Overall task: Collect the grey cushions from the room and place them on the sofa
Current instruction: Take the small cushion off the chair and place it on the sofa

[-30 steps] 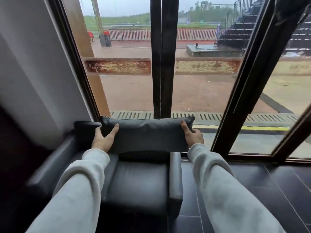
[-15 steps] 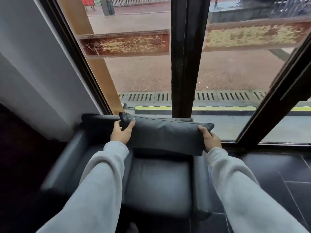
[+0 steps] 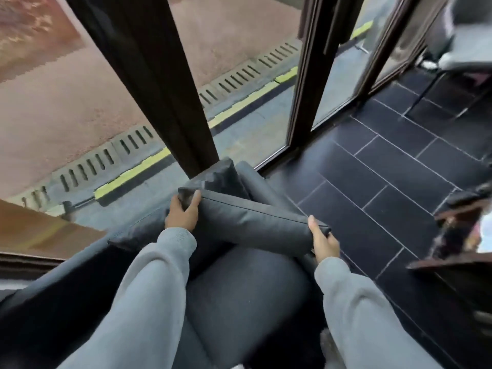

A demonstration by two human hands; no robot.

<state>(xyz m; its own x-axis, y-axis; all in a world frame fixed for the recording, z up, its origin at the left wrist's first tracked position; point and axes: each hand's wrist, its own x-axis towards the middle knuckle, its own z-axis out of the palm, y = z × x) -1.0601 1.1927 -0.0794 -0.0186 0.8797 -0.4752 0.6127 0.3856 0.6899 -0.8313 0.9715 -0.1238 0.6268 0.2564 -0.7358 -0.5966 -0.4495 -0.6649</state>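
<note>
Right now both hands grip one long grey cushion (image 3: 253, 222), held w/ its length running across the view, over the sofa (image 3: 239, 294). Left hand (image 3: 183, 214) is closed round the cushion's left end, thumb on top, fingers tucked under the corner. Right hand (image 3: 323, 241) is closed on the right end, thumb up along the edge, fingers wrapped beneath. Cushion is smooth, leather-like, oblong and plump, w/ a thin piped seam along its upper edge; it tilts, left end higher than right.

Sofa is dark grey, same smooth leathery finish, w/ a rounded padded arm (image 3: 262, 185) on the right side, just behind the cushion. A second dark cushion (image 3: 221, 177) sits upright at the sofa's back, against the window frame (image 3: 159, 83), a thick black post. Can't tell if the held cushion touches the seat.

Sleeves (image 3: 149, 288) are light grey, soft knit w/ ribbed cuffs.

Floor (image 3: 386, 182) is dark rectangular tile w/ pale grout lines. Through the glass: reddish rough paving, a slotted drain grate (image 3: 87, 166) and a yellow strip (image 3: 133, 173) along the kerb.
</note>
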